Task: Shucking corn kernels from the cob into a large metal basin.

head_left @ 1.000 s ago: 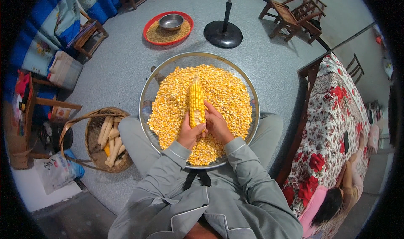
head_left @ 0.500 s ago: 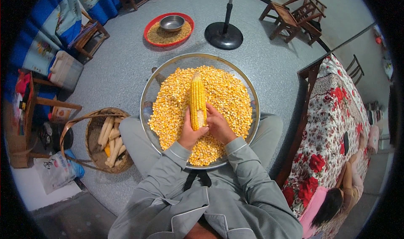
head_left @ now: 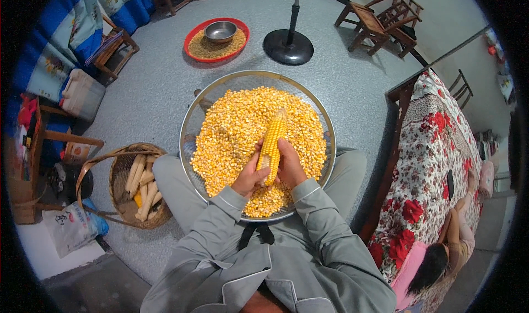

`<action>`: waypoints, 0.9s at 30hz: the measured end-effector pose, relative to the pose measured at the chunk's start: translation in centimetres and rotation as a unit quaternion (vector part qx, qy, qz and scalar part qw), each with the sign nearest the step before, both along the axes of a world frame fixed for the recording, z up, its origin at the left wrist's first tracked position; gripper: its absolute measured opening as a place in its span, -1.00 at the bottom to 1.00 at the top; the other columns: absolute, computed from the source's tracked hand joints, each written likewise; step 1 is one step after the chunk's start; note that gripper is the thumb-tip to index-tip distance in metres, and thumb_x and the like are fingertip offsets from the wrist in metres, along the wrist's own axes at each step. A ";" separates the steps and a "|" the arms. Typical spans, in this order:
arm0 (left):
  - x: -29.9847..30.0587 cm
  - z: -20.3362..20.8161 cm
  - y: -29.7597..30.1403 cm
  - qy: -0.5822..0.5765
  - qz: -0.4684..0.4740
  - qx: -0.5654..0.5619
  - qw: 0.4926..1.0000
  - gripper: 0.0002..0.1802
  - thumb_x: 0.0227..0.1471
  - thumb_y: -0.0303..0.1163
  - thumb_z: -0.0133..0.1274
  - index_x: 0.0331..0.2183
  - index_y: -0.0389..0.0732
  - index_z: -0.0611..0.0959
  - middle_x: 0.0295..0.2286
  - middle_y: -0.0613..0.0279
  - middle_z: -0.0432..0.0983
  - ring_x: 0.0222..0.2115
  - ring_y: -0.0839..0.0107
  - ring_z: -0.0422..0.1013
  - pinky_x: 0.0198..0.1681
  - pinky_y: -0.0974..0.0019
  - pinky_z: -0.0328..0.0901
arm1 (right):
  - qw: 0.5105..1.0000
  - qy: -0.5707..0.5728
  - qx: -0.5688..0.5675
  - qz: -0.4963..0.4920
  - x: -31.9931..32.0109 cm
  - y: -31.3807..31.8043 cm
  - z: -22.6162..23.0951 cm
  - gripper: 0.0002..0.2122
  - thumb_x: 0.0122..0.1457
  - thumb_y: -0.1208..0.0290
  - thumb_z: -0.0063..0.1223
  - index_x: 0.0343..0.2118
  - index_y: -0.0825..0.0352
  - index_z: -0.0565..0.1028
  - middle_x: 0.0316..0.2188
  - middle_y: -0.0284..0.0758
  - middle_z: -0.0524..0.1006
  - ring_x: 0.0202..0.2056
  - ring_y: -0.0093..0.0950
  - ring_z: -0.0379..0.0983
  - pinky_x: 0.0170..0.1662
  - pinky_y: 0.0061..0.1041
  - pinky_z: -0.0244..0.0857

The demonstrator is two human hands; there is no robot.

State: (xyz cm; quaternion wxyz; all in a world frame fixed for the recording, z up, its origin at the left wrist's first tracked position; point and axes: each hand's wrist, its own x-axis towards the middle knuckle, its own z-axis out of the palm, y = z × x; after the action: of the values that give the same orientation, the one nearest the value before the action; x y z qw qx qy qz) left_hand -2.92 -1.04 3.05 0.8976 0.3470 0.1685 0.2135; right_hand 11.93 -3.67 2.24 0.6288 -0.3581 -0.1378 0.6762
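Between my two hands is a yellow ear of corn (head_left: 275, 134), tilted with its tip pointing away and to the right. A pale bare patch shows on its lower left side, where kernels are off. My left hand (head_left: 251, 176) grips the lower end, its thumb near that patch. Around the right side wraps my right hand (head_left: 290, 164). Both are above a round sieve (head_left: 184, 142) with a metal rim, which rests on my lap. Loose corn kernels (head_left: 226, 125) are heaped in it.
At my left stands a wicker basket (head_left: 118, 183) holding several stripped cobs (head_left: 144, 200). Ahead are a red tray (head_left: 190, 48) with a metal bowl (head_left: 220, 31) and a black stand base (head_left: 288, 47). On the right, a person (head_left: 441, 258) lies on a flowered bed (head_left: 419, 164).
The ear of corn has turned and leaned to the right, so its bare patch now faces left. My right hand has shifted slightly up along it. The whole view has moved a little.
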 end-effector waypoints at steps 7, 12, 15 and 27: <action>0.1 -0.8 0.0 0.173 0.134 -0.011 0.976 -0.52 0.16 -0.11 -0.08 -0.03 -0.27 0.38 -0.32 0.24 0.44 -0.44 0.46 0.42 -0.48 0.32 0.44 | 0.993 -0.114 0.003 0.024 -1.1 0.0 -0.8 -0.69 0.27 0.24 -0.19 -0.02 0.31 0.26 -0.21 -0.29 0.45 -0.27 -0.51 0.42 -0.25 -0.49 0.39; -0.1 -1.5 0.0 0.163 0.112 0.027 0.980 -0.51 0.17 -0.14 -0.09 -0.01 -0.29 0.36 -0.26 0.23 0.44 -0.34 0.43 0.45 -0.40 0.30 0.48 | 0.999 -0.040 0.032 0.015 -1.2 0.1 -0.4 -0.61 0.27 0.19 -0.22 -0.02 0.43 0.29 -0.15 -0.18 0.44 -0.16 -0.40 0.42 -0.05 -0.40 0.34; -0.3 -2.1 0.2 0.140 0.094 0.057 0.984 -0.51 0.17 -0.16 -0.08 0.00 -0.31 0.34 -0.23 0.21 0.44 -0.31 0.40 0.45 -0.35 0.27 0.49 | 0.998 -0.030 0.042 0.027 -1.1 0.0 0.1 -0.56 0.27 0.13 -0.24 -0.03 0.47 0.30 -0.14 -0.13 0.44 -0.11 -0.34 0.40 0.01 -0.38 0.29; 0.0 -1.4 -0.2 0.112 0.107 -0.008 0.988 -0.46 0.16 -0.16 -0.06 0.06 -0.28 0.30 -0.12 0.25 0.38 -0.09 0.42 0.32 -0.05 0.36 0.26 | 0.998 -0.003 0.051 0.037 -0.6 0.2 0.2 -0.57 0.28 0.14 -0.26 -0.03 0.46 0.31 -0.13 -0.15 0.43 -0.12 -0.35 0.40 0.00 -0.40 0.29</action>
State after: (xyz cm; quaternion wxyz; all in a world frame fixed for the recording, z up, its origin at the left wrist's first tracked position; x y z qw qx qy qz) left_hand -2.94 -1.20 1.65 0.8480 0.3413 0.3060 0.2661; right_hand 11.37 -3.50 2.44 0.6204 -0.3226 -0.1875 0.6898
